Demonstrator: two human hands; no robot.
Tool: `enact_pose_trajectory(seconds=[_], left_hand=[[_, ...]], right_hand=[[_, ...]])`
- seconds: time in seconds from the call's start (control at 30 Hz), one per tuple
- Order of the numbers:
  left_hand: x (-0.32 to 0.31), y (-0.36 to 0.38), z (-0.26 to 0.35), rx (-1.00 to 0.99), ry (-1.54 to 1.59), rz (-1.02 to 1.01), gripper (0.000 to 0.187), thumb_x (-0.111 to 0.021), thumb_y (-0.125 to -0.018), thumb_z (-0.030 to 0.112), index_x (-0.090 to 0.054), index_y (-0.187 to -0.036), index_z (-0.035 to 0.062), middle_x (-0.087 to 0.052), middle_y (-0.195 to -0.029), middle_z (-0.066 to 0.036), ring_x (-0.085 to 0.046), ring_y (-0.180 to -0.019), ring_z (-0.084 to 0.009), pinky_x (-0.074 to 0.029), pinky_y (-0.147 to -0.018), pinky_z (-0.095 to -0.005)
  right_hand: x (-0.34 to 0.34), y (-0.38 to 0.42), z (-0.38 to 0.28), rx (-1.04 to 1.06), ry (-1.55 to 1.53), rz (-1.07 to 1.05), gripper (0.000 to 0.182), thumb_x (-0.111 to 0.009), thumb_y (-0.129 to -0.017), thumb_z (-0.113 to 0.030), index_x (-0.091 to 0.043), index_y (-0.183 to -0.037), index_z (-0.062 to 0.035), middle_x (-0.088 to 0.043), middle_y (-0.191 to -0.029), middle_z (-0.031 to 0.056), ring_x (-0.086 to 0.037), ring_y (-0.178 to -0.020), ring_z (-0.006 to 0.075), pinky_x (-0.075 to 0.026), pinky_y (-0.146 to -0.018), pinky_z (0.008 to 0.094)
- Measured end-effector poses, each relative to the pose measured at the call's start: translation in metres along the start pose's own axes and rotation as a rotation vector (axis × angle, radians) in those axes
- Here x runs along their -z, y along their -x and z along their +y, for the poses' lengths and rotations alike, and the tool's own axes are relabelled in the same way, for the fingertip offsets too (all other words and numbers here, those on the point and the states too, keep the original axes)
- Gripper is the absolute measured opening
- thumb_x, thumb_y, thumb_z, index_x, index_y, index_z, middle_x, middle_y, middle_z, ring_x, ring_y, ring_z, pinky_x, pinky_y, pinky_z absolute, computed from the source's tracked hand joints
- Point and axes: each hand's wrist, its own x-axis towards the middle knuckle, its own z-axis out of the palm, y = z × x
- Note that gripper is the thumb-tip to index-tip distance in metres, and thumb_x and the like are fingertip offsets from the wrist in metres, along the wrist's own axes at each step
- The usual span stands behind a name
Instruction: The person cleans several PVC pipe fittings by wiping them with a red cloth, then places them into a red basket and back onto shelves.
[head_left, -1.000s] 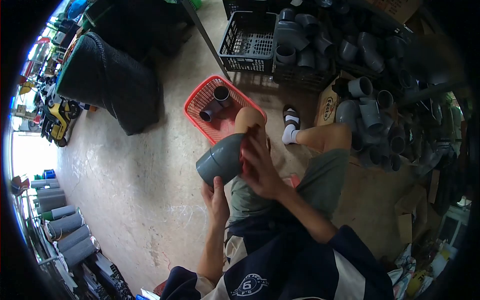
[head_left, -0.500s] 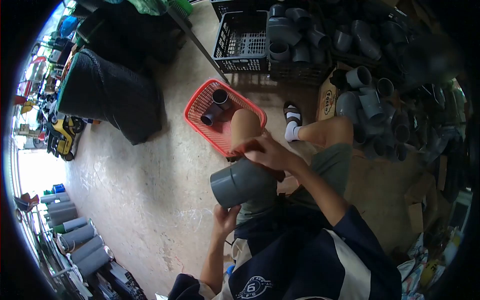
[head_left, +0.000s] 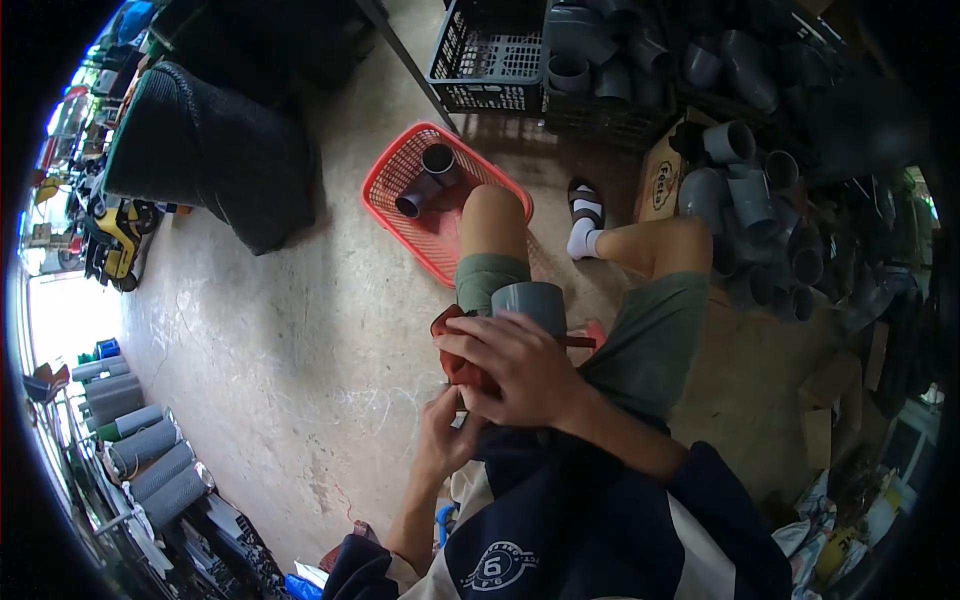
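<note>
A grey pipe fitting (head_left: 530,302) rests over my lap, its upper part showing beyond my right hand (head_left: 520,370). That hand is wrapped round a reddish-brown cloth (head_left: 455,355) and presses it at the fitting's left side. Just below, my left hand (head_left: 447,430) has thumb and fingers pinched at the cloth's lower edge; what lies between them is too small to make out. Both hands hide most of the fitting's lower part.
Ahead of my knee stands a red basket (head_left: 400,240) holding a dark pipe fitting (head_left: 425,192). Black crate (head_left: 490,95) and piled grey fittings (head_left: 750,195) lie beyond and to the right. A dark mesh-covered bundle (head_left: 210,160) stands left; a metal pole (head_left: 410,65) slants behind the basket.
The fitting has turned and shifted right, one end now facing away from me. My right hand has moved down with the cloth. My left hand has left the fitting's rim for the cloth's edge.
</note>
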Motion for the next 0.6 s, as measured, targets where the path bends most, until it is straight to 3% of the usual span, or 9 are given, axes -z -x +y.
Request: enact_pose_trajectory(seconds=[0.13,0.17,0.27,0.37,0.47,0.57,0.6], left_hand=[[0.005,0.001,-0.023,-0.223,0.035,-0.052,0.019,-0.076,-0.077,0.002,-0.066,-0.093,-0.0015,-0.066,-0.08,-0.015,-0.063,-0.079,-0.0336,-0.048,-0.07,-0.0405],[0.007,-0.001,-0.028,-0.252,0.023,-0.089,0.02,-0.077,-0.076,0.003,-0.068,-0.093,-0.0011,-0.064,-0.076,-0.014,-0.062,-0.078,-0.0338,-0.048,-0.071,-0.0395],[0.018,-0.009,-0.034,-0.331,-0.071,-0.19,0.019,-0.079,-0.075,0.005,-0.065,-0.087,-0.0007,-0.063,-0.075,-0.014,-0.061,-0.076,-0.0343,-0.048,-0.073,-0.0403],[0.024,-0.016,-0.014,-0.444,-0.263,-0.343,0.019,-0.079,-0.077,0.01,-0.062,-0.08,0.002,-0.062,-0.072,-0.011,-0.061,-0.076,-0.0318,-0.048,-0.075,-0.0396],[0.02,-0.019,0.002,-0.601,-0.407,-0.381,0.018,-0.077,-0.077,0.011,-0.059,-0.076,0.0068,-0.061,-0.07,-0.007,-0.062,-0.076,-0.026,-0.048,-0.081,-0.0376],[0.031,-0.013,0.011,-0.642,-0.537,-0.363,0.014,-0.074,-0.074,0.011,-0.061,-0.08,0.0122,-0.063,-0.074,-0.002,-0.064,-0.083,-0.0191,-0.046,-0.095,-0.0368],[0.036,-0.014,0.012,-0.674,-0.6,-0.332,0.014,-0.073,-0.073,0.012,-0.061,-0.081,0.0132,-0.064,-0.076,-0.001,-0.065,-0.086,-0.0174,-0.044,-0.099,-0.0378]], right_hand=[[0.015,0.005,0.037,0.084,0.007,-0.187,0.054,-0.067,-0.08,-0.031,-0.058,-0.131,-0.017,-0.067,-0.114,0.0118,-0.065,-0.11,0.0253,-0.037,-0.111,0.0522],[0.017,0.007,0.046,0.142,0.015,-0.149,0.052,-0.067,-0.08,-0.031,-0.06,-0.129,-0.017,-0.07,-0.104,0.0105,-0.067,-0.106,0.0251,-0.036,-0.113,0.0531],[0.026,0.011,0.071,0.286,0.108,-0.122,0.047,-0.067,-0.079,-0.031,-0.064,-0.124,-0.0163,-0.071,-0.102,0.0105,-0.068,-0.101,0.0259,-0.035,-0.114,0.053],[0.035,0.004,0.086,0.255,0.17,-0.313,0.041,-0.066,-0.083,-0.03,-0.067,-0.12,-0.0122,-0.07,-0.104,0.0126,-0.067,-0.105,0.027,-0.037,-0.112,0.0518],[0.026,0.001,0.081,-0.023,0.02,-0.472,0.038,-0.063,-0.083,-0.024,-0.067,-0.118,-0.0093,-0.07,-0.109,0.0133,-0.063,-0.112,0.0288,-0.037,-0.112,0.0498],[0.04,0.007,0.047,-0.056,-0.167,-0.398,0.04,-0.059,-0.088,-0.022,-0.064,-0.124,-0.0064,-0.069,-0.113,0.0155,-0.062,-0.113,0.0329,-0.039,-0.109,0.0479],[0.041,0.01,0.038,-0.007,-0.084,-0.305,0.042,-0.057,-0.09,-0.026,-0.063,-0.126,-0.0053,-0.068,-0.115,0.0173,-0.061,-0.114,0.0336,-0.038,-0.109,0.0484]])
